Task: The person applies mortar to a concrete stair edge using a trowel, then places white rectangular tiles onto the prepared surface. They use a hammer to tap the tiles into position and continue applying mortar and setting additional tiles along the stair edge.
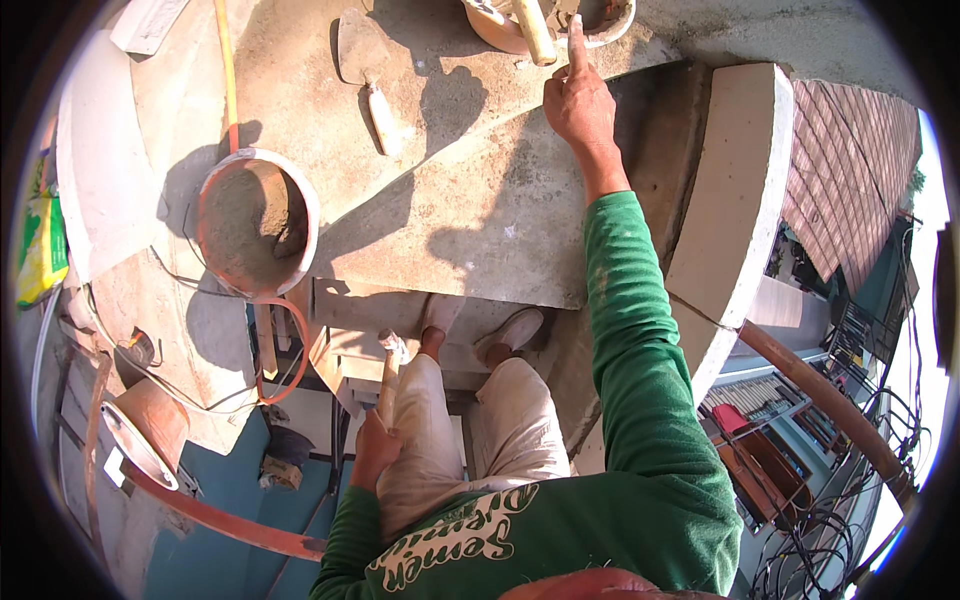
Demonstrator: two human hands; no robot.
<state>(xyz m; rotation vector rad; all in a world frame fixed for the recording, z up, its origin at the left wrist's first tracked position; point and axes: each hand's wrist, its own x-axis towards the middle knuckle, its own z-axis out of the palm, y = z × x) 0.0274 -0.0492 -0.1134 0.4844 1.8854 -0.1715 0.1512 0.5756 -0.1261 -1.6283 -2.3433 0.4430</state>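
My right hand (581,105) reaches forward with the index finger stretched out to the rim of a round basin (493,27) at the top edge. Its other fingers look curled, and nothing shows in them. Just left of this finger, a pale wooden handle (533,30) leans over the basin's rim. Low in front of my body, my left hand (375,450) is closed round a wooden-handled tool (389,385) with a whitish end, held upright beside my leg; its exact kind is unclear. A trowel (362,55) with a pale handle lies on the concrete slab.
A bucket of grey mortar (250,235) stands at the left, with an orange hose (226,70) beyond it. A tipped bucket (150,430) lies lower left. My feet (515,330) are below the slab edge. Right are a concrete ledge (735,190), a tiled roof (850,170) and tangled cables (820,550).
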